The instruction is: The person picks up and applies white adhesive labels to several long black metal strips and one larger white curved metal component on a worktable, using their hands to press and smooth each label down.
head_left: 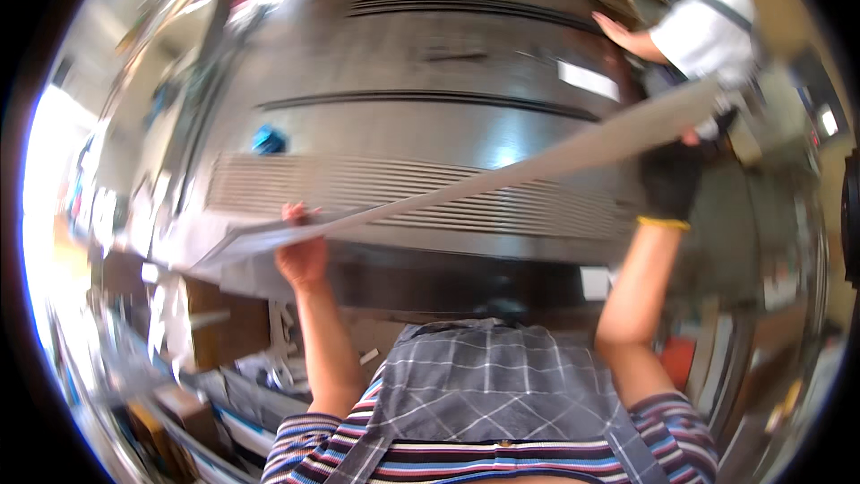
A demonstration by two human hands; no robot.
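A long, flat grey strip [587, 145] slants across the view, low on the left and raised on the right. My bare left hand [303, 255] is closed around it near its left end, with fingertips showing above the upper edge. On the right, my right hand [670, 184] wears a dark glove with a yellow cuff. It grips the strip near the right end, and a bare fingertip shows by the lower edge. Beneath the strip, a row of several thin parallel slats [430, 193] lies on the dark metal worktable [430, 139]. The picture is blurred by motion.
A crumpled blue item [269, 139] lies at the table's left. Dark thin bars [430, 99] run across it farther back. White sheets [588, 80] lie on the right. Another person [708, 31] stands at the far right, one hand over the table. Boxes [224, 318] stand at lower left.
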